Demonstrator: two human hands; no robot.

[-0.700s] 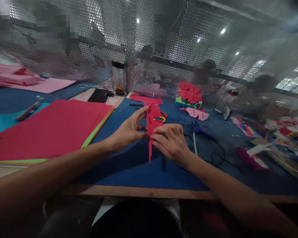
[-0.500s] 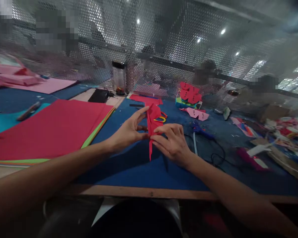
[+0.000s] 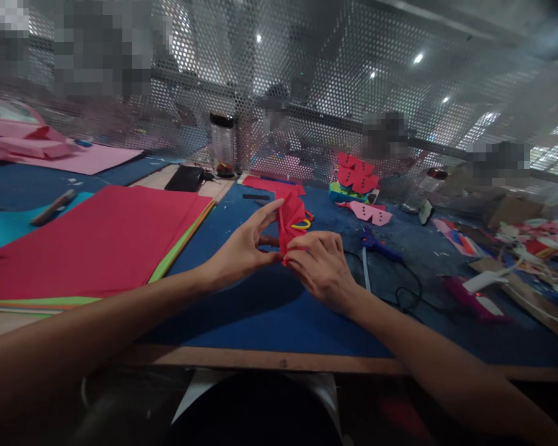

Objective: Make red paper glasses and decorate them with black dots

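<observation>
A folded piece of red paper (image 3: 286, 223) is held upright above the blue table mat (image 3: 242, 316). My left hand (image 3: 244, 244) grips its left edge, thumb low and index finger at the top. At the lower end, my right hand (image 3: 323, 263) pinches the paper between thumb and fingers. Just behind the paper shows a yellow and red scissors handle (image 3: 301, 225), partly hidden. Farther back lies more red paper (image 3: 265, 184).
Large red sheets (image 3: 106, 241) top a coloured stack at left. A glue gun (image 3: 376, 243) with its cable lies at right, near pink cut paper (image 3: 371, 212) and red cut-outs (image 3: 357, 173). A jar (image 3: 223, 145) stands behind, before a perforated metal screen.
The strip of red paper that hung below my fingers no longer shows; the lower end is now folded up at my right fingertips. Both hands have barely moved.
</observation>
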